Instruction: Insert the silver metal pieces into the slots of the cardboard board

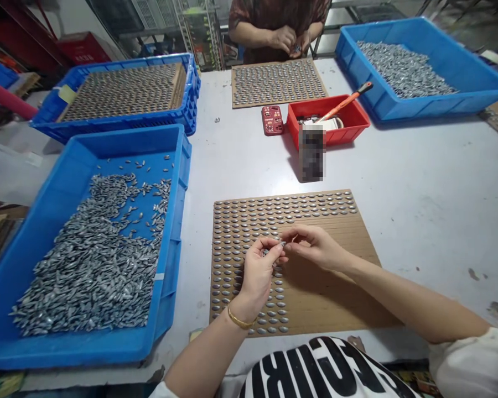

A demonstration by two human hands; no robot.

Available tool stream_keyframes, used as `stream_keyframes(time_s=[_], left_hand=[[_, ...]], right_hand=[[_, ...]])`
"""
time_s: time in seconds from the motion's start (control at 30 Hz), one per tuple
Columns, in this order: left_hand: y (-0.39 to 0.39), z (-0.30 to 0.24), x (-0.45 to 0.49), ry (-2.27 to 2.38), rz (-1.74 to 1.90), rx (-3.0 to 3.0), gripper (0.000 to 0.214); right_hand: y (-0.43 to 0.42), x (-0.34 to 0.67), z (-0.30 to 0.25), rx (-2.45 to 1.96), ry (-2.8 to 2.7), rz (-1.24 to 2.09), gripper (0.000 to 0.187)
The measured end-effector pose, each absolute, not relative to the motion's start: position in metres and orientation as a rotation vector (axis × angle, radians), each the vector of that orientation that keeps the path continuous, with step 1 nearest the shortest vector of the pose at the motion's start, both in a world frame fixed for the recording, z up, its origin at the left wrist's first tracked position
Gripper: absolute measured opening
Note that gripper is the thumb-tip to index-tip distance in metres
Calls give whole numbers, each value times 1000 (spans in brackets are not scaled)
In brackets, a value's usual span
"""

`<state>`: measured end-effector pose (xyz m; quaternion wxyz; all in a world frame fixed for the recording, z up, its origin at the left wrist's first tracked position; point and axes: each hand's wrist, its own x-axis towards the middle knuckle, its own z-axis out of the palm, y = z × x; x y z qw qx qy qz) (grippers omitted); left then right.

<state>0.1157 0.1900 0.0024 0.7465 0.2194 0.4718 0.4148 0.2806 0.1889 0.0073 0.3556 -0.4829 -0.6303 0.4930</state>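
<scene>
A brown cardboard board [336,287] lies in front of me, its top rows and left part set with small grey oval metal pieces [282,209]. Over its middle, my left hand [260,271] is curled closed on a few of those grey pieces, a gold bracelet on its wrist. My right hand [313,246] meets it fingertip to fingertip, pinching one small grey piece [280,243]. To my left stands a blue crate [50,221] with a heap of loose grey pieces [95,265].
A second blue crate [186,113] holding a filled board sits at the back left, a third [448,102] with loose pieces at the back right. A red tray [348,119] with an orange-handled tool, and a red case [273,120]. Another person's hands [288,41] work over a far board [276,83].
</scene>
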Motion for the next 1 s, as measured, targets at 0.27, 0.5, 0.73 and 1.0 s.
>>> stream_keyframes(time_s=[0.27,0.5,0.73,1.0], left_hand=[[183,4,119,947,864,455,18],[186,10,113,933,869,294,23],[187,10,111,915,798,274,14],[185,8,113,914,754,287,20]], right_hand=[[171,264,-8,-1223,-1228,1315,20],[190,315,-21,-1527,-1801,552,16],[208,329,-50,-1635,-2023,220,21],[208,325,-52,-1688,-2094,24,21]])
